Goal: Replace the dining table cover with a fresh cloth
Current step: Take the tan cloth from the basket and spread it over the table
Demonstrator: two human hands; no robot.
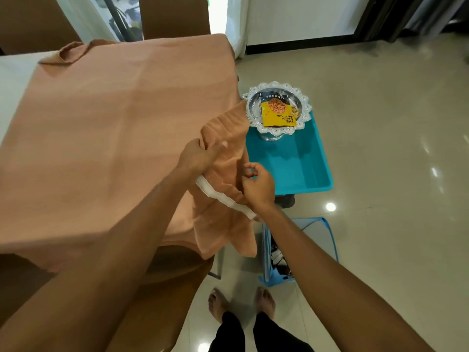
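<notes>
One peach cloth [106,138] is spread over most of the table [12,80], with a bare white strip left at the far-left edge. Its near-right corner is bunched and lifted off the table. That bunch is gripped by the left hand [195,154], fingers curled shut over a fold. The right hand [257,185] is just beside it, below and to the right; thumb and forefinger are closed in a pinch at the cloth edge, though actual contact is hard to confirm. One white hem strip [225,196] is seen running beneath both hands.

Just beyond the fingertips, one teal tray [299,163] is seen, with one silver pedestal dish [276,111] at its far end. One yellow almond packet [279,113] lies in the dish. One blue basket [304,250] sits on the floor under the right forearm. Two bare feet [241,303] are visible below.
</notes>
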